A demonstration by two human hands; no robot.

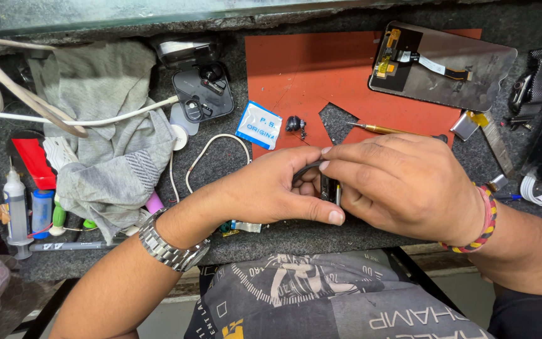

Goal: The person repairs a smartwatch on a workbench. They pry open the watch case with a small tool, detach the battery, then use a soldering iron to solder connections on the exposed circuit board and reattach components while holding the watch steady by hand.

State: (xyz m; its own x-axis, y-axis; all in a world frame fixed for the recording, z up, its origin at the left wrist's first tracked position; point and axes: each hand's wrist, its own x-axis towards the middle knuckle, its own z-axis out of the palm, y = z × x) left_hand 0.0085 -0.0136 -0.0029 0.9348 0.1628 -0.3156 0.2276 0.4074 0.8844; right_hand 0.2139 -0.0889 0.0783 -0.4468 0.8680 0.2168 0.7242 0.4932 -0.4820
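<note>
On a cluttered grey felt workbench [359, 235], a small dark slim device [329, 188] is pinched between the left hand [271, 188] and the right hand [403, 185]; it could be dropped if the grip slackens.

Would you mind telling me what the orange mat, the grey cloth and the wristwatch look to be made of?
The orange mat looks like matt silicone or rubber: flat, dull, cleanly notched at its edge. The grey cloth is soft woven or knitted fabric, crumpled into folds. The wristwatch on the left wrist seems to be polished steel, its linked band glinting silver.
</note>
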